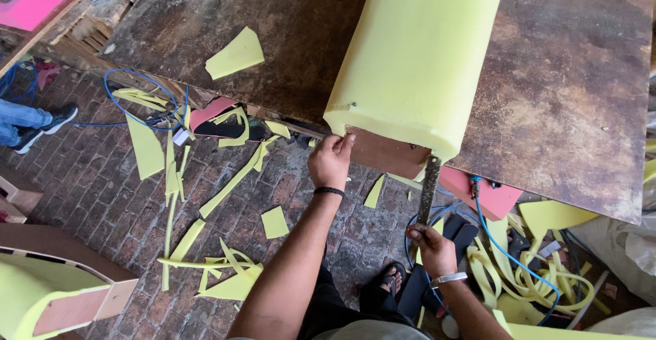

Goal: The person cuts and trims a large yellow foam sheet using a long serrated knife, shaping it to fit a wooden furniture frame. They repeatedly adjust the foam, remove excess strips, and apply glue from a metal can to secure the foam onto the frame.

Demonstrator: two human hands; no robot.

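Left hand: the left hand (331, 160) reaches up to the near edge of the worn dark brown wooden tabletop (567, 94), its fingers pressed together in a pinch on the lower lip of the thick pale yellow foam sheet wrapped over a rounded form (417, 53), right where the foam meets the brown wooden end board (386, 154). A black band sits on this wrist.

Right hand: the right hand (432, 248) is lower, closed in a fist around the handle of a long, narrow, rust-speckled metal blade (430, 186). A silver bracelet sits on this wrist.

Blade: it points upward from the fist, and its tip meets the foam's bottom edge beside the end board.

Foam piece: it lies on the tabletop, running from the far edge to the near edge, with its end overhanging the table towards the person.

Table scraps: a loose yellow foam offcut (236, 54) lies flat on the tabletop, well apart from the hands.

Floor: the red brick floor (96, 189) is strewn with yellow foam strips and trimmings (225, 189), and a blue cable (140, 97) loops across it by the table's corner.

Lower left: another foam-covered wooden frame (55, 292) stands near.

Far left: another person's blue-trousered leg and dark shoe (34, 121).
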